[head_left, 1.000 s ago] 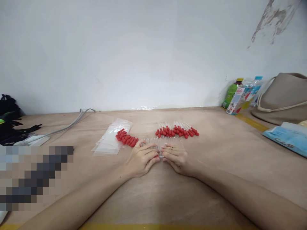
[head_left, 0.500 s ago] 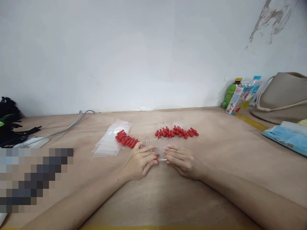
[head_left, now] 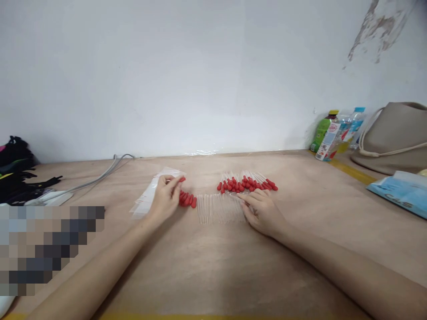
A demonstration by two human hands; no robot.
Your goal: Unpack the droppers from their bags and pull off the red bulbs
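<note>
My left hand [head_left: 166, 198] pinches a red rubber bulb [head_left: 182, 179] above a small heap of loose red bulbs [head_left: 187, 199]. Thumb and fingers of my right hand [head_left: 265, 212] close on a thin glass tube [head_left: 235, 196] at the right end of a row of clear glass tubes [head_left: 215, 209]. Those tubes lie side by side on the table, pointing away from me. Just beyond them rests a group of glass droppers [head_left: 248, 182] with red bulbs fitted, bulb ends toward me.
Clear plastic bags [head_left: 145, 198] lie flat under and beside my left hand. A grey cable [head_left: 103, 171] and black gloves [head_left: 20, 173] are at the left. Drink bottles [head_left: 328, 138], a grey bag [head_left: 393, 133] and a blue packet [head_left: 398, 193] stand or lie at the right.
Both hands have come off the near ends of the tube row. My left hand moved left and picked up a red bulb; my right shifted slightly right and back, gripping a tube.
</note>
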